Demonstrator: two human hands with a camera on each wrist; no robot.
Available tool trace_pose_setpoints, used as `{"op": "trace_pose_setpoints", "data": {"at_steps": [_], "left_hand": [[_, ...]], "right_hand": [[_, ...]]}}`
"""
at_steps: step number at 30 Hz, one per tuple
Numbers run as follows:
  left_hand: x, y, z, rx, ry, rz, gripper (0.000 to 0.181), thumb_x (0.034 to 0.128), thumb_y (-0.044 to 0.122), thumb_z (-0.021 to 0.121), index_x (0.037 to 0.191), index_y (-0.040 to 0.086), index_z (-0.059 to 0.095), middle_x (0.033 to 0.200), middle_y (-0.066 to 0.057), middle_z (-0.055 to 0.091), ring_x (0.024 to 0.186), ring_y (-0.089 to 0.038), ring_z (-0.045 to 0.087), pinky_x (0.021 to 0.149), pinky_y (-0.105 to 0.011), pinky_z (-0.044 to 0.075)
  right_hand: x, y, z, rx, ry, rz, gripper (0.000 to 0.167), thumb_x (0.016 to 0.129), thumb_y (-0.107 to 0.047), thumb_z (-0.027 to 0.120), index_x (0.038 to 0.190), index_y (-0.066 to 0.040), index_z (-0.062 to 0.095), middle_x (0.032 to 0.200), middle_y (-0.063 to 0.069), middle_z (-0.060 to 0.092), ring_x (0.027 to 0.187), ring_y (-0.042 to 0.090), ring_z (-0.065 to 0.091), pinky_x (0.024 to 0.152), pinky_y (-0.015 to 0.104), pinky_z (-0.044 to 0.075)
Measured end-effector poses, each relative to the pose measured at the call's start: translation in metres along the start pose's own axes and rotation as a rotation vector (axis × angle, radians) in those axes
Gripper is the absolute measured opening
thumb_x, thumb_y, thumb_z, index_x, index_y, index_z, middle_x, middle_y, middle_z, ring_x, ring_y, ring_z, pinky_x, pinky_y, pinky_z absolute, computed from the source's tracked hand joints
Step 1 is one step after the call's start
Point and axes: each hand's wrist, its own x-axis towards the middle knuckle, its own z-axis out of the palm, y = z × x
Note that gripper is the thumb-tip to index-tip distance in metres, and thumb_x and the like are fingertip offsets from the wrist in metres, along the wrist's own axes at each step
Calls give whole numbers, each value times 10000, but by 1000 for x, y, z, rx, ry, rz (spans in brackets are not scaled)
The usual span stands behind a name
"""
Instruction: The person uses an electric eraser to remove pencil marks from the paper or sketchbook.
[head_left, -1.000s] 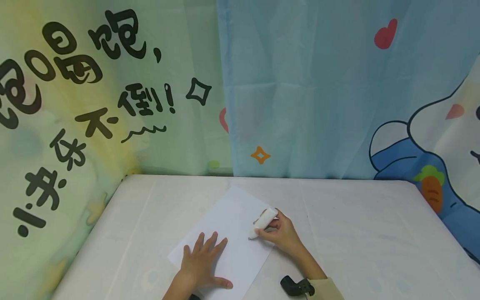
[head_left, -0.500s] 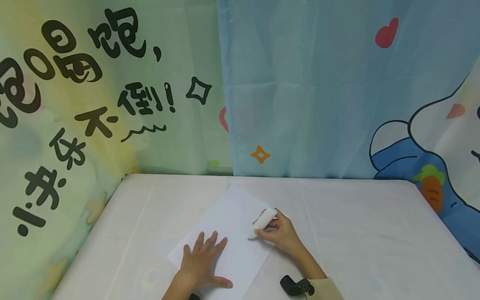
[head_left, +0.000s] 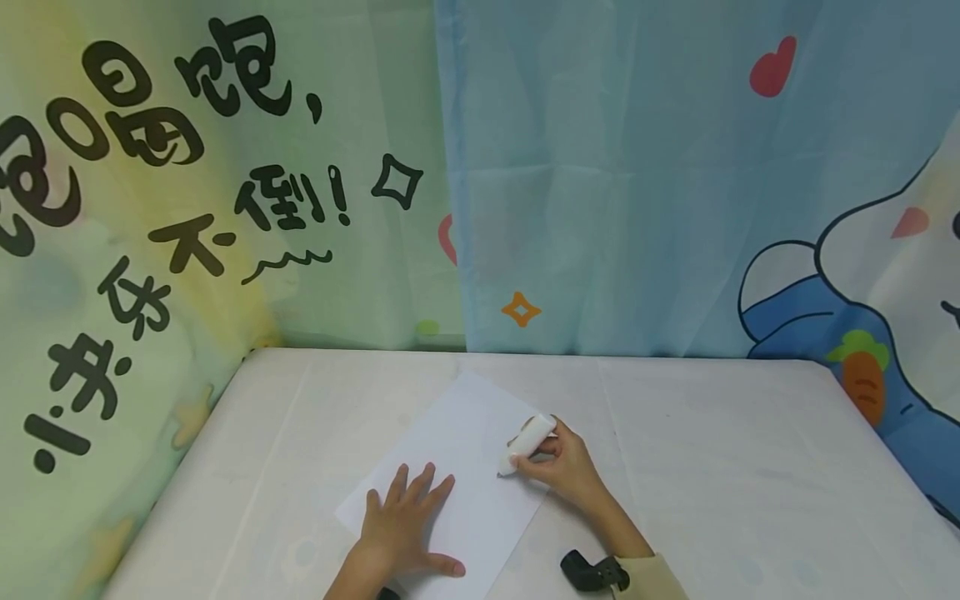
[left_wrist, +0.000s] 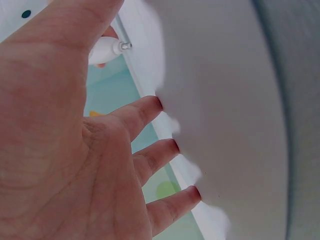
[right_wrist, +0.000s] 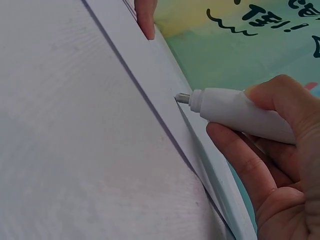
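My left hand [head_left: 401, 529] rests on a white sheet of paper [head_left: 468, 417], its fingers spread and its fingertips touching the sheet. To the right, my right hand [head_left: 573, 475] pinches a thick white pen [head_left: 527, 446] between thumb and fingers. In the right wrist view the pen [right_wrist: 235, 107] shows a narrow metal tip pointing down at the paper [right_wrist: 130, 125], at or very close to its surface. The sheet lies turned at an angle on the table, and no clear mark is visible on it.
A white cloth covers the table [head_left: 712, 467]. Behind it hangs a printed curtain [head_left: 600, 208], with another green and yellow one [head_left: 352, 275] at the left. A black device [head_left: 592, 573] is strapped at the right wrist beside a pale sleeve [head_left: 652, 579].
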Motion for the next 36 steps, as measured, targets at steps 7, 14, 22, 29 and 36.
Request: {"op": "trace_pose_setpoints", "data": {"at_steps": [7,14,22,29,36], "left_hand": [[-1,0,1,1,10,10,1048,642,676,763,1497,211,375,1563,-110,337,1426,-446,258,996,-736,321],[-1,-1,2,3,10,11,1051,640,683,762,1499,220,370,1566,-108,332,1427,-442,258,997,-733,323],[-1,0,0,4,7,5,1046,643,676,770,1496,215,378,1564,-103,338,1426,-438,262,994,-737,321],[-2,0,-1,0,4,3,1044,643,670,773,1494,211,379,1564,-104,336,1429,-435,258,1001,-733,318],[-3,0,-1,1,6,7,1043,644,668,772,1495,211,377,1565,-103,335,1429,-434,260,999,-732,322]], "right_hand": [[1,3,-4,-22,59,-24,411,724,122,763,1062,134,530,806,266,705,707,-9,643,553,175,525],[2,7,-7,-76,143,-36,388,699,139,767,1017,125,545,792,253,708,698,-29,644,583,151,511],[6,12,-11,-154,243,13,394,694,108,779,1018,102,553,789,227,713,738,42,690,632,102,486],[6,10,-15,-176,333,58,390,714,82,786,1027,95,554,791,219,719,723,36,672,616,100,474],[6,9,-15,-163,336,89,395,728,81,776,1049,97,548,824,251,714,722,-56,621,630,90,464]]}}
